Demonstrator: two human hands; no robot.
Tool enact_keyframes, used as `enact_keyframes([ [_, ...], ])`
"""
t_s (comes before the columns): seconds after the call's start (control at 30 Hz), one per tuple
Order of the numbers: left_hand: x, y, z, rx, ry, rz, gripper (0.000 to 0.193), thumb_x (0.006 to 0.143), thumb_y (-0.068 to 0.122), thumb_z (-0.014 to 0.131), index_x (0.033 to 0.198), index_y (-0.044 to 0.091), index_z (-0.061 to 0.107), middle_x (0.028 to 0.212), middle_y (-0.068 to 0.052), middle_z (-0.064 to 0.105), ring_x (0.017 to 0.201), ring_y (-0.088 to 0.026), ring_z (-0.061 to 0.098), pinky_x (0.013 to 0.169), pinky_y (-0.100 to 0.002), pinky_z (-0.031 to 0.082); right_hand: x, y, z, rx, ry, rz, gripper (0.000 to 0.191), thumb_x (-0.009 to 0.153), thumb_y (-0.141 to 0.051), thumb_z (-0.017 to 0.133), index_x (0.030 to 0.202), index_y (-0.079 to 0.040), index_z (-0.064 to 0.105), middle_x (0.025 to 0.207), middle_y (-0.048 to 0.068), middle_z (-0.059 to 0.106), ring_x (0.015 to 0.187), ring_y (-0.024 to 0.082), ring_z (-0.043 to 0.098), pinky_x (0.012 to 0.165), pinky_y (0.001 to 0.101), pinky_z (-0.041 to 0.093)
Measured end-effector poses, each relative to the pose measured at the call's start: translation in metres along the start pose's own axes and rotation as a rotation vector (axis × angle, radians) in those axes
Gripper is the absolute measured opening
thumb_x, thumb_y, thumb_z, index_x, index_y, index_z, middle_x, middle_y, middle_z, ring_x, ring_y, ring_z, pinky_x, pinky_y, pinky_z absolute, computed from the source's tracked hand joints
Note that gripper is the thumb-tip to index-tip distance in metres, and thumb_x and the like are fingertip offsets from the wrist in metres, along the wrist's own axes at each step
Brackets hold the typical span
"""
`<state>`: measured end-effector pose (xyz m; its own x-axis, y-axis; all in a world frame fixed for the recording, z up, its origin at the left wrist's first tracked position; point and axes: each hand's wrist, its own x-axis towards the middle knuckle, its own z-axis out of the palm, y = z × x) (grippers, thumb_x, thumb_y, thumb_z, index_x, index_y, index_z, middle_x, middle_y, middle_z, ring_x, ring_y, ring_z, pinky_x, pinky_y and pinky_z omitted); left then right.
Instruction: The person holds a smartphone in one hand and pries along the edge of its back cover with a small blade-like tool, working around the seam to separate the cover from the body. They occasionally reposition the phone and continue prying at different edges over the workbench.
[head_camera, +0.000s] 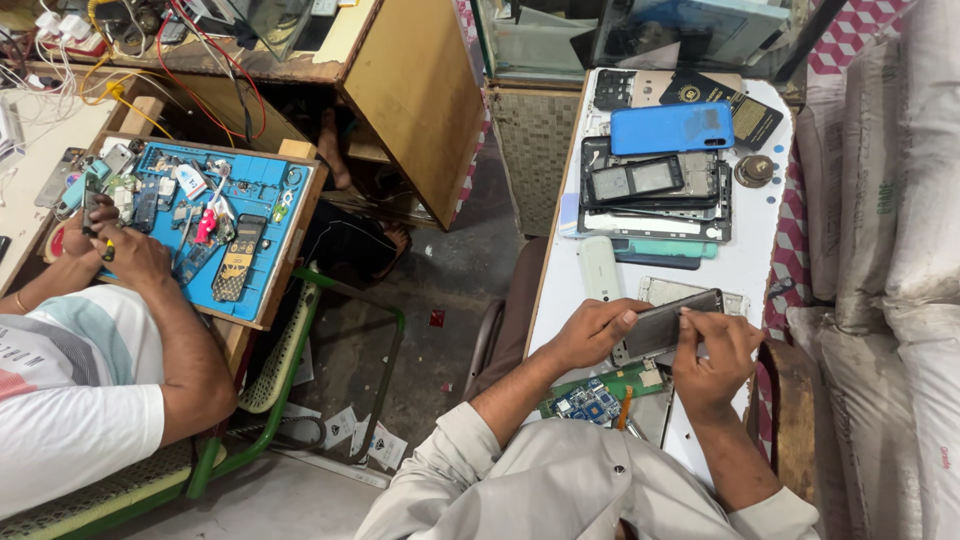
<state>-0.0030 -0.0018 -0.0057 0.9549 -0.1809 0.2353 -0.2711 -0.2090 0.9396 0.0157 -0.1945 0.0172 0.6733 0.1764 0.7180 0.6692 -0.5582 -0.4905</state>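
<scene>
Head view: your left hand (590, 335) and right hand (712, 355) both clamped on grey phone frame (668, 322), held just above white table (752, 265). Step looks like prying frame apart; next move calls for steady thumb pressure. Stacked phone shells (660, 185) crowd far end; green circuit board (600, 395) near your edge. Co-worker well apart on your left.

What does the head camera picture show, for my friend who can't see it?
Two hands, the left hand and the right hand, hold a grey phone body over a white table with phone parts and a blue phone cover. Nearby, a co-worker bends over a blue repair mat.
</scene>
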Motion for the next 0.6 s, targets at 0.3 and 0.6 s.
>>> enact_keyframes([
  [0.3,-0.0007,0.0017,-0.0015,-0.014,0.003,0.005,0.055,0.112,0.047,0.039,0.129,0.002,0.066,0.097,-0.017,0.075,0.093,-0.030,0.077,0.086,-0.037,0.059,0.0023,-0.0060,-0.0030,0.000,-0.027,0.003,0.011,0.096,0.000,0.076,0.104,-0.007,0.072,0.095,0.004,0.067,0.092,0.023,0.060,0.095,0.0380,0.039],
  [0.6,-0.0008,0.0041,-0.0021,-0.011,0.001,0.006,0.053,0.112,0.044,0.039,0.128,0.002,0.066,0.098,-0.018,0.075,0.093,-0.031,0.077,0.086,-0.036,0.059,-0.0014,-0.0048,-0.0020,-0.031,-0.046,-0.023,0.013,0.094,0.000,0.075,0.105,-0.007,0.072,0.094,0.004,0.065,0.092,0.024,0.059,0.096,0.0391,0.039],
])
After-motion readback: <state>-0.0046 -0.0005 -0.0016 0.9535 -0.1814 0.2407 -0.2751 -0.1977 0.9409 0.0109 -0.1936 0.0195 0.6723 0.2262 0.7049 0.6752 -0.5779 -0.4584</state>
